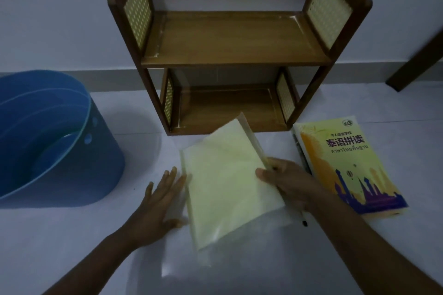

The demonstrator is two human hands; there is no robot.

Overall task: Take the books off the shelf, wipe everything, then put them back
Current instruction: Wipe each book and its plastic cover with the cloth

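Nearest the viewer, two bare forearms reach forward over a pale, glossy floor. Going left to right: a blue plastic tub [48,136] stands at the far left, well apart from the work. Next, the left hand [160,201] lies flat on the floor, fingers straight and slightly spread, fingertips touching the left edge of a pale yellow book [227,184] lying cover-down or blank side up. The right hand [285,182] is closed on that book's right edge near the spine, thumb on top, fingers underneath and hidden; a dark pen-like object [302,219] pokes out below the palm. Further right, a second yellow book with printed title [347,163] lies on the floor, just beside the right wrist. Behind them stands the two-tier wooden shelf [235,40], both tiers bare.

No cloth is visible. The step appears to be handling the plain book for wiping or return; steadying it with the left hand while the right lifts by the spine should prevent sliding on the slick floor.
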